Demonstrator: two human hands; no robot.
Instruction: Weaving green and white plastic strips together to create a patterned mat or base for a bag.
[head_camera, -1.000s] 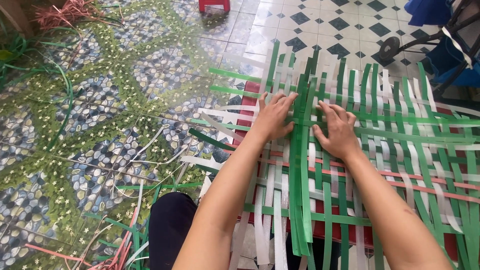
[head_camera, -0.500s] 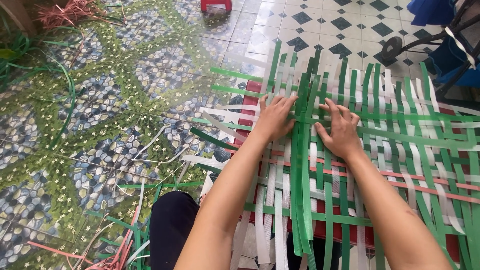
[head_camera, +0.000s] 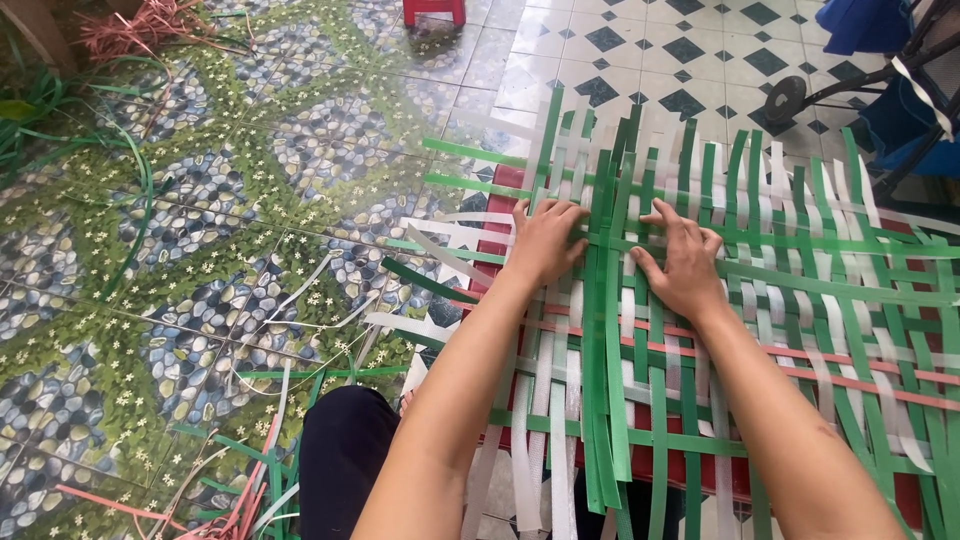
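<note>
A loose woven mat (head_camera: 800, 300) of green, white and a few pink plastic strips lies flat on the floor over a red board (head_camera: 500, 215). My left hand (head_camera: 545, 240) rests palm-down on the mat's left part, fingertips against a bundle of long green strips (head_camera: 605, 380) that runs toward me. My right hand (head_camera: 685, 262) presses flat on the weave just right of that bundle, fingers spread. Neither hand grips a strip.
Loose green, white and pink strips (head_camera: 250, 480) lie scattered on the patterned tile floor at left and near my dark-clothed knee (head_camera: 340, 470). A red stool (head_camera: 433, 10) stands at the top. A wheeled frame with blue cloth (head_camera: 890, 90) sits at the upper right.
Both hands have shifted slightly on the weave, pushing the strips together near the green bundle. The mat stays in place.
</note>
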